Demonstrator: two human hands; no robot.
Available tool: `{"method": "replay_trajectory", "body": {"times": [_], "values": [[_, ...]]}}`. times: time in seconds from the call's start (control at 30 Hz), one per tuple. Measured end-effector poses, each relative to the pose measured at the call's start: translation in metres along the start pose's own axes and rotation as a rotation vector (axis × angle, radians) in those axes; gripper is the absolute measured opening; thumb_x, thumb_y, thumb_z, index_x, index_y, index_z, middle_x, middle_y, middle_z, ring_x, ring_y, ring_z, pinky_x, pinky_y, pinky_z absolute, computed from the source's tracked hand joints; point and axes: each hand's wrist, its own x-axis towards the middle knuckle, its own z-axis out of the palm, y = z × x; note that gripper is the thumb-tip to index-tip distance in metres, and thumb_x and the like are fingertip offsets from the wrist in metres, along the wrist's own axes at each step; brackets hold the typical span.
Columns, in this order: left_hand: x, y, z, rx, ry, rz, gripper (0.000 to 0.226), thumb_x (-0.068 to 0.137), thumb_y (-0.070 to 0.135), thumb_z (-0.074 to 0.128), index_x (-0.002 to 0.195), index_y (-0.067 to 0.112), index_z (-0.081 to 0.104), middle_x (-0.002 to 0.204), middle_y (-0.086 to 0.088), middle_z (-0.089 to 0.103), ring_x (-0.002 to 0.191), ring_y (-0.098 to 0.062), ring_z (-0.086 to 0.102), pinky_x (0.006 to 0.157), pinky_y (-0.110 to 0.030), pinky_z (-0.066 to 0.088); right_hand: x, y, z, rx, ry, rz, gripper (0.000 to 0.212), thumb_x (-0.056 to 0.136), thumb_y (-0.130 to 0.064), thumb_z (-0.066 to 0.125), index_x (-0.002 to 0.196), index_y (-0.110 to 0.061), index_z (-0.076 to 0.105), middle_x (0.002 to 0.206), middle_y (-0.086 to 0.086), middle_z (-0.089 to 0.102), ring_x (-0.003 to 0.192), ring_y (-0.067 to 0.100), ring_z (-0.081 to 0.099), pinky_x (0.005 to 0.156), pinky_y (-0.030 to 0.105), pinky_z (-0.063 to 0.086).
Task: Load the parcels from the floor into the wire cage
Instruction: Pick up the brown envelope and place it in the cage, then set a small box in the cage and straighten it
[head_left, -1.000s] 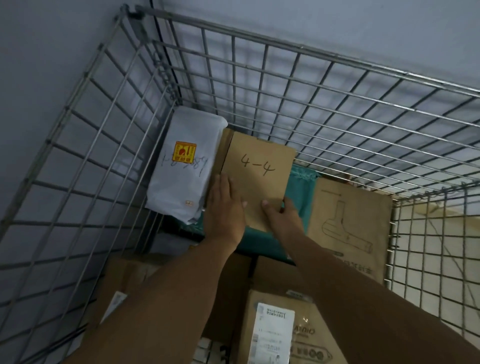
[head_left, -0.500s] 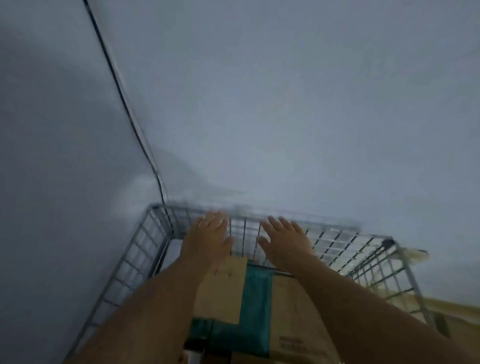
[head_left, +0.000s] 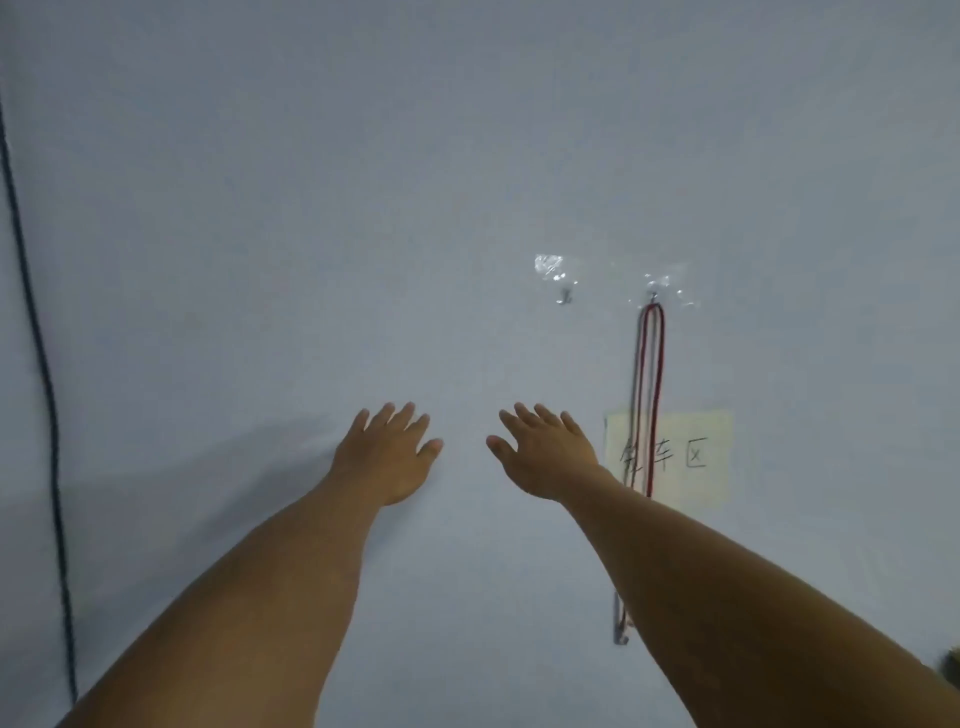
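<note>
Left hand (head_left: 387, 457) and right hand (head_left: 545, 452) are reaching forward side by side, fingers spread, grasping nothing, before a wall (head_left: 363, 208) bearing a paper sign (head_left: 691, 452).

Wall (head_left: 311, 208) plain pale grey-blue, no pattern, with one black cable (head_left: 36, 338) down its left edge. Paper note (head_left: 696, 457) pale yellow with dark handwritten characters; cords (head_left: 652, 389) across it red and dark grey — hooks (head_left: 556, 270) clear plastic, glinting white.
</note>
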Motion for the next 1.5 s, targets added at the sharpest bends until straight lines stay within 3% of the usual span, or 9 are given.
{"method": "replay_trajectory", "body": {"times": [0.3,0.53,0.77,1.17,1.5], "values": [[0.036,0.298,-0.104,-0.126,0.123,0.244,0.066,0.105,0.058,0.01,0.164,0.027,0.013,0.172,0.004,0.002,0.158,-0.021,0.0,0.127,-0.048,-0.001,-0.119,0.251,-0.166,-0.205,0.13,0.247,0.067,0.104,-0.061,0.014,0.162,-0.029,0.014,0.17,-0.006,0.007,0.157,0.018,0.002,0.127,0.045,0.0],[0.043,0.511,-0.133,-0.23,0.103,0.451,0.063,0.106,0.055,0.008,0.164,0.028,0.01,0.172,0.005,-0.002,0.158,-0.019,-0.003,0.127,-0.045,-0.004,-0.231,0.417,-0.232,-0.274,0.125,0.542,0.067,0.103,-0.062,0.012,0.162,-0.029,0.013,0.17,-0.007,0.007,0.157,0.017,0.002,0.127,0.045,0.0],[0.057,0.66,-0.124,-0.295,0.099,0.614,0.064,0.107,0.055,0.008,0.164,0.027,0.01,0.172,0.004,-0.001,0.158,-0.02,-0.003,0.127,-0.045,-0.004,-0.299,0.532,-0.254,-0.34,0.108,0.725,0.065,0.104,-0.06,0.014,0.162,-0.029,0.014,0.17,-0.007,0.008,0.157,0.018,0.001,0.127,0.044,-0.002],[0.194,0.792,-0.057,-0.314,0.075,0.554,0.063,0.107,0.054,0.008,0.164,0.029,0.007,0.172,0.004,-0.002,0.158,-0.021,-0.003,0.127,-0.045,-0.003,-0.234,0.719,-0.207,-0.351,0.076,0.706,0.067,0.104,-0.06,0.013,0.162,-0.028,0.011,0.17,-0.007,0.006,0.157,0.017,0.0,0.127,0.044,-0.002],[0.295,0.803,0.043,-0.213,-0.039,0.364,0.063,0.106,0.057,0.007,0.164,0.032,0.002,0.171,0.005,-0.006,0.158,-0.02,-0.005,0.127,-0.046,-0.004,-0.11,0.812,-0.095,-0.241,-0.017,0.495,0.068,0.104,-0.06,0.014,0.163,-0.028,0.007,0.171,-0.004,0.003,0.157,0.017,-0.004,0.127,0.043,-0.004]]}}
